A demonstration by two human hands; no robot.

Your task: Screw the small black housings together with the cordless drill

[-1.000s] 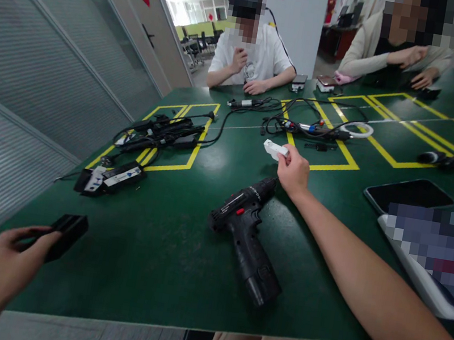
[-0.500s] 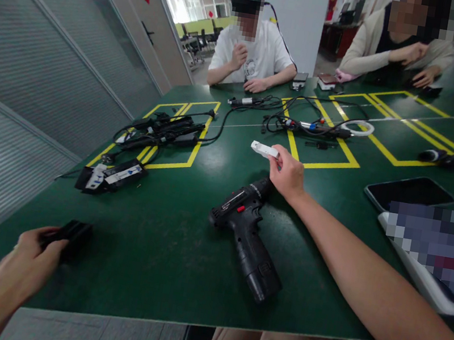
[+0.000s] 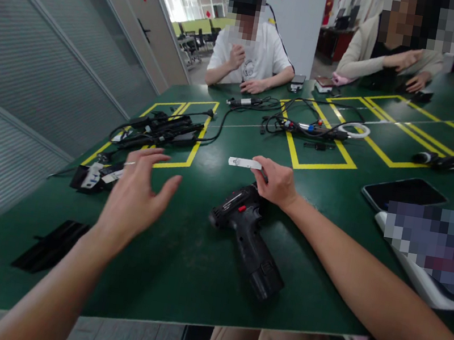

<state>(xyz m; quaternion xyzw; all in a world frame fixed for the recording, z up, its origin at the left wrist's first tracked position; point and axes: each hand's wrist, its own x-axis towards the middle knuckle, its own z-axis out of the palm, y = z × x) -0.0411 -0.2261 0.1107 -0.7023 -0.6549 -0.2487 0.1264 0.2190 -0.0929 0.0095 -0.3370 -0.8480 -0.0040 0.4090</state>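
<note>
Between the fingers of my right hand (image 3: 274, 180) is a small, narrow white plastic piece (image 3: 242, 162), held above the table and pointing left. Just below that hand lies a black cordless drill (image 3: 248, 236) with a red switch, its handle toward me. My left hand (image 3: 134, 195) is in the air with fingers apart, holding nothing. Beneath my left forearm a flat black ridged object (image 3: 51, 245) rests on the table; the arm partly covers it. Beyond my left hand are black-and-white parts (image 3: 90, 176), also partly hidden.
Bundled black cables and adapters (image 3: 168, 129) lie at the left back. A cabled tool (image 3: 309, 128) sits within yellow tape further off. At right are a phone (image 3: 404, 193) and a white-edged, blurred item (image 3: 410, 262). A person in white (image 3: 253, 59) sits opposite, another (image 3: 391, 58) to their side.
My left hand has let go of the black object, leaving it on the table, and has moved up and right, opening. My right hand has shifted slightly left and down with the white piece.
</note>
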